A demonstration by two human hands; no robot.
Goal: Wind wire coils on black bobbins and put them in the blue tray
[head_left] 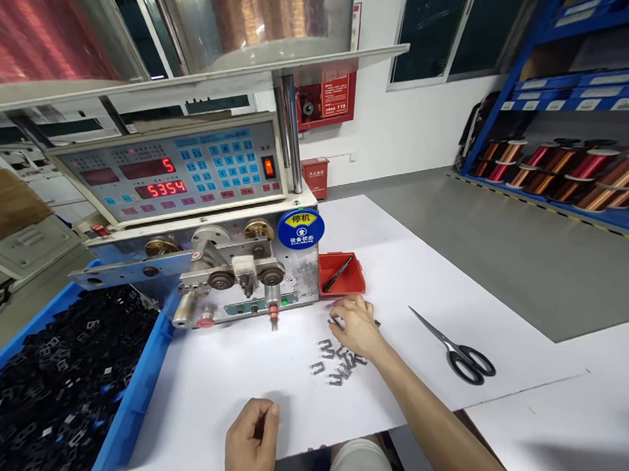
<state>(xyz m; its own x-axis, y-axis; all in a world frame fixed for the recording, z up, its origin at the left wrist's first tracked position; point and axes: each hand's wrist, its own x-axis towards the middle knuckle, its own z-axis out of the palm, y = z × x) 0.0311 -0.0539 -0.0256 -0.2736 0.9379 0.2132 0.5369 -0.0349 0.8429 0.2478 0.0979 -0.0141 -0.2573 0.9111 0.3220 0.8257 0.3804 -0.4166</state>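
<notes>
tabletop (pixel 238 382): 1 white sheet-covered surface, carries everything below; both hands rest on it.
winding machine (pixel 201 221): 1, straight ahead of the left hand, up-left of the right hand. Panel shows 2 red readouts, "5" and "5354". 1 round blue-yellow tag on its front right corner.
blue bin (pixel 143 388): 1, left of the left hand, full of small dark parts, too many to count.
copper wire spools (pixel 560 167): on the blue floor rack well right of the right hand; roughly 8 visible, exact count unclear.
red tray (pixel 344 282): 1, just beyond the right hand, holds 1 dark pen-like tool.
scissors (pixel 457 347): 1 pair, black handles, lying flat to the right of the right hand, not touching it.
left hand (pixel 251 442): near tabletop edge, loosely clenched, thumb up against the fingers; can't tell if anything is inside.
right hand (pixel 355 325): palm down, fingers curled onto the parts pile; whether it pinches one can't be told.
small grey parts (pixel 330 366): loose cluster under and just left of the right hand, roughly 8 visible, some hidden by the hand. Well forward-right of the left hand.
</notes>
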